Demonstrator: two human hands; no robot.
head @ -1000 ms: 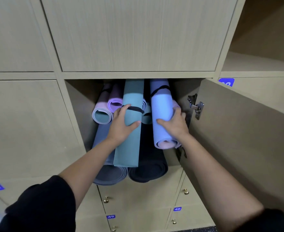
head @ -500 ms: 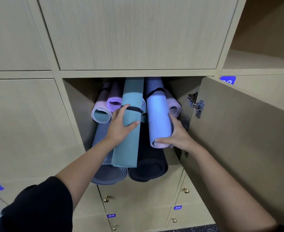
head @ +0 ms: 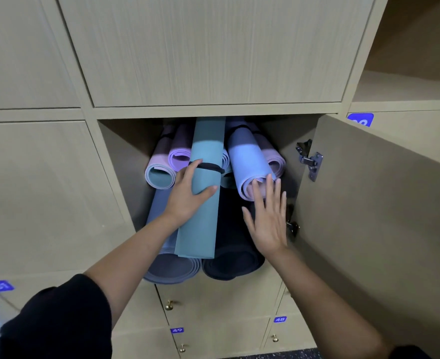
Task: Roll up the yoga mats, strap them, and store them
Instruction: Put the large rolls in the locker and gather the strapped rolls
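From the head camera, the left hand (head: 187,196) grips a long teal rolled yoga mat (head: 204,221). Its fingers curl round the far side and its thumb lies across the front, just below a black elastic strap (head: 209,167) that circles the roll. This mat slants out of an open light-wood locker compartment (head: 125,161), and its near end hangs past the wrist.

The right hand (head: 266,221) is flat, with the fingers straight and spread and nothing held. Its fingertips (head: 268,181) overlap the coiled end of a light blue rolled mat with a pink inner face (head: 250,158). Whether they press on it cannot be told.

Left of the left hand are a lilac roll with a teal inner face (head: 159,174) and a purple roll (head: 179,155). Under the left forearm lies a thick grey-blue rolled mat (head: 172,269), and under the right palm a black rolled mat (head: 233,263). Both stick out of the compartment. Just beyond the right fingertips sits a pale pink roll (head: 274,159).

To the right of the right hand stands the open locker door (head: 374,208) on its metal hinge (head: 311,159).
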